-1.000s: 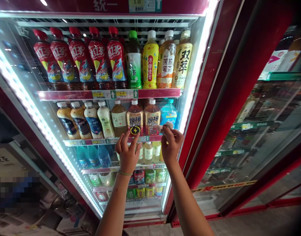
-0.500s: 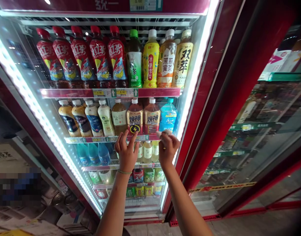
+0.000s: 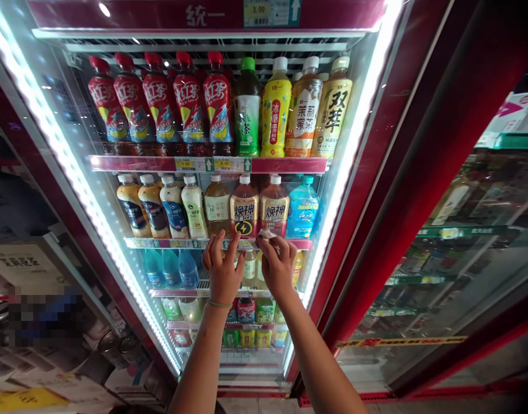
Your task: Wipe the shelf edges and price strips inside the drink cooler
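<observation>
White, crumpled, soft-looking wad (image 3: 268,234) is pinched in the person's right hand (image 3: 279,265) near the pink-edged second shelf (image 3: 305,245), where light, even fingertip pressure would likely control it best, while the left hand (image 3: 223,269) is open alongside.

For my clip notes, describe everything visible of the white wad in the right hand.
The wad is small, whitish and crumpled, soft-looking like tissue or cloth; which is unclear. The right hand's fingers pinch it and partly hide it. It pokes out above them, before the base of a 焕神 bottle; contact behind can't be made out.
</observation>
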`<control>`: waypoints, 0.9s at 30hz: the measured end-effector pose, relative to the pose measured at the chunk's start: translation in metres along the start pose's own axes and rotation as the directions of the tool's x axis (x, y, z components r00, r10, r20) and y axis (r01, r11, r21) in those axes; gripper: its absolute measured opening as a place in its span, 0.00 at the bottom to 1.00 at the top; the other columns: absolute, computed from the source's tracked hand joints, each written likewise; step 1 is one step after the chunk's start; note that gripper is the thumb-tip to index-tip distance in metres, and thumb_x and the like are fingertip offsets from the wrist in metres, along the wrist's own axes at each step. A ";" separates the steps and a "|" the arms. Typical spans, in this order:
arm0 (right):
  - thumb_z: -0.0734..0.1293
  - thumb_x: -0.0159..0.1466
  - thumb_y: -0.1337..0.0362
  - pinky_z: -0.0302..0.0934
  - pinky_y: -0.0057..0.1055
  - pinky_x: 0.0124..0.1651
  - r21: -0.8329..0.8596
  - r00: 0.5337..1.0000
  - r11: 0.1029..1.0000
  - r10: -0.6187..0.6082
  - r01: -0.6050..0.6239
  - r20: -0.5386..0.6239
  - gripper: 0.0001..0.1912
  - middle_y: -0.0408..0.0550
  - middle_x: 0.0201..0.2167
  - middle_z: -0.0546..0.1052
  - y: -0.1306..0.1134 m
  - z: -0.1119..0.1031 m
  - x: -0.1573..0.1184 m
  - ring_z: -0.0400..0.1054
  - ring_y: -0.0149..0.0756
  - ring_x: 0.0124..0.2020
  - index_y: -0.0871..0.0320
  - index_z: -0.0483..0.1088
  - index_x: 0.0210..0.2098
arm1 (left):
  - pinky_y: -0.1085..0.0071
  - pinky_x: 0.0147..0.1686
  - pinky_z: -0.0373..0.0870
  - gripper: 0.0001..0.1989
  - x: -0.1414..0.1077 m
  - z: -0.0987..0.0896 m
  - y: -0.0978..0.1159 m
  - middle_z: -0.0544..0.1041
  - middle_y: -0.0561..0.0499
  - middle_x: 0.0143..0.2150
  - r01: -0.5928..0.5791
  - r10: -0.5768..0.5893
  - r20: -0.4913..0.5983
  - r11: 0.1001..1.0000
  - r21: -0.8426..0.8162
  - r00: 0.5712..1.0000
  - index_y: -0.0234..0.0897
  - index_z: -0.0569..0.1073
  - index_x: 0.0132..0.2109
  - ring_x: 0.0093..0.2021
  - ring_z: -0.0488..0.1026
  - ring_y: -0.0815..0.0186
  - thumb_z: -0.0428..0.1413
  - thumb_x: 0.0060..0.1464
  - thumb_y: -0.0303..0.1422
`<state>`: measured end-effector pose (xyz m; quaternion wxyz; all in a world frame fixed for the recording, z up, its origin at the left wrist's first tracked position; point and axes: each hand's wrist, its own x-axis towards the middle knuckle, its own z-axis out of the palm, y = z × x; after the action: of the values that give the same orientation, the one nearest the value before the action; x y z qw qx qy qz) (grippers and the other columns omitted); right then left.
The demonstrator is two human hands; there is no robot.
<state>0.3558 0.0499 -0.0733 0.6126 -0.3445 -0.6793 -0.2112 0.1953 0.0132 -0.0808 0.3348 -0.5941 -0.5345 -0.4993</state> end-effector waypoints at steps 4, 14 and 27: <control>0.63 0.70 0.71 0.65 0.45 0.56 -0.032 0.982 0.995 0.090 -0.097 -0.168 0.21 0.52 0.55 0.69 0.005 0.003 0.006 0.64 0.45 0.57 0.45 0.73 0.59 | 0.46 0.70 0.56 0.26 0.003 -0.006 -0.005 0.66 0.40 0.69 0.008 -0.007 0.022 1.000 -0.006 1.000 0.48 0.71 0.66 0.71 0.60 0.47 0.61 0.63 0.33; 0.65 0.68 0.73 0.60 0.44 0.59 -0.110 0.992 0.992 0.052 -0.065 -0.119 0.20 0.51 0.55 0.70 -0.016 0.018 -0.006 0.62 0.45 0.58 0.46 0.73 0.55 | 0.49 0.70 0.57 0.25 0.009 -0.015 -0.020 0.67 0.40 0.67 -0.037 0.038 0.021 0.999 -0.005 0.999 0.47 0.73 0.65 0.70 0.61 0.48 0.61 0.62 0.31; 0.64 0.70 0.69 0.54 0.48 0.59 -0.204 0.983 0.969 0.106 -0.136 -0.149 0.18 0.51 0.55 0.70 -0.034 0.029 0.007 0.61 0.47 0.59 0.44 0.73 0.56 | 0.48 0.69 0.58 0.24 0.010 -0.022 -0.042 0.67 0.39 0.66 -0.051 0.051 0.016 0.999 0.005 0.999 0.47 0.73 0.64 0.69 0.62 0.47 0.63 0.62 0.32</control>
<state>0.3114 0.0490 -0.0662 0.6292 -0.4339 -0.5865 -0.2682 0.1485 0.0043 -0.0711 0.3447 -0.6106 -0.5233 -0.4842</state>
